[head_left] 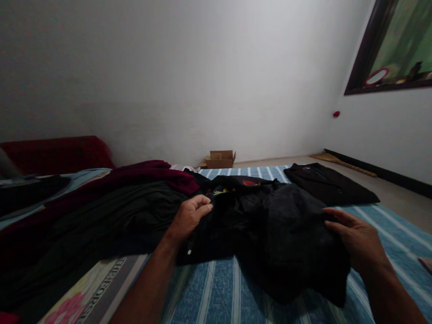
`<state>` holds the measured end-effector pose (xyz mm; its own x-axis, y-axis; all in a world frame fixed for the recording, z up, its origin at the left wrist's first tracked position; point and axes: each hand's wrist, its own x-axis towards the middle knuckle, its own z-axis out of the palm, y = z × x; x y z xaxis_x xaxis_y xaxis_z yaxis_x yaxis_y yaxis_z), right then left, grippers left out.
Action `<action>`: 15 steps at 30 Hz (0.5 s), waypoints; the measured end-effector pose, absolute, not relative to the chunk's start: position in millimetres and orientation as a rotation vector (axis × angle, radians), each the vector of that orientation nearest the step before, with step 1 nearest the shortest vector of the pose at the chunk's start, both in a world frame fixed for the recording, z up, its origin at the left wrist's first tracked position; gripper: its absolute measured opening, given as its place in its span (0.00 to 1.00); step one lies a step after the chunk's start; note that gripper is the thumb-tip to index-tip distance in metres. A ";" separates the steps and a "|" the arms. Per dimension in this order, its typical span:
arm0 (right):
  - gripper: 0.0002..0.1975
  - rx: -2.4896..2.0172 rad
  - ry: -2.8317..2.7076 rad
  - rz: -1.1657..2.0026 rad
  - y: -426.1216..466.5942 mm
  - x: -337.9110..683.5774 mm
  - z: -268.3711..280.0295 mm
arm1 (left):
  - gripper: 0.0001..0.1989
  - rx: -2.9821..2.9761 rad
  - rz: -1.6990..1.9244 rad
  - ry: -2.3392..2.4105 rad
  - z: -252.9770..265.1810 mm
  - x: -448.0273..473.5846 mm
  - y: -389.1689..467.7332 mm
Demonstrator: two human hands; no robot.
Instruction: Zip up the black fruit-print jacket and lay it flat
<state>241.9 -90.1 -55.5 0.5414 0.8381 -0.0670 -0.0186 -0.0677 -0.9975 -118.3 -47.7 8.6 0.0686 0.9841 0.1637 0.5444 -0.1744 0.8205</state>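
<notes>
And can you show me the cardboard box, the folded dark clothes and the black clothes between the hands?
Cardboard box (216,164): head view, on its front side.
Folded dark garment (327,185): head view, middle of its top.
Black garment (280,229): head view, middle of its rumpled cloth.

The black garment (290,238) across the middle of the striped sheet (219,292) is smooth, thin-looking cloth with a faint sheen. The sheet is matt cloth. Near its far right corner, the folded dark garment (327,184) is matt cloth; toward the left edge, the maroon cloth (148,174) looks soft and dull. Beyond the far edge, the box (219,161) is matt brown cardboard.
</notes>
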 end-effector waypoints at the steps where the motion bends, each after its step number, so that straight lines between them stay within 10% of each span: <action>1: 0.25 -1.471 -0.733 0.831 -91.9 241.8 -52.6 | 0.09 1.763 1.081 1.531 9.9 -108.4 -44.0; 11: 0.24 -1.507 -0.738 0.795 -101.1 259.2 -47.5 | 0.18 2.416 0.649 1.420 -67.4 -60.4 -69.8; 15: 0.25 -1.495 -0.763 0.851 -101.4 265.0 -55.8 | 0.23 2.343 0.658 2.049 -77.9 -117.9 -79.5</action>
<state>265.0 -101.4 -55.8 0.5181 0.8513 -0.0827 -0.0097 -0.0908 -0.9958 -117.9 -79.5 -77.9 0.0852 0.9400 0.3303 0.9565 -0.1699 0.2370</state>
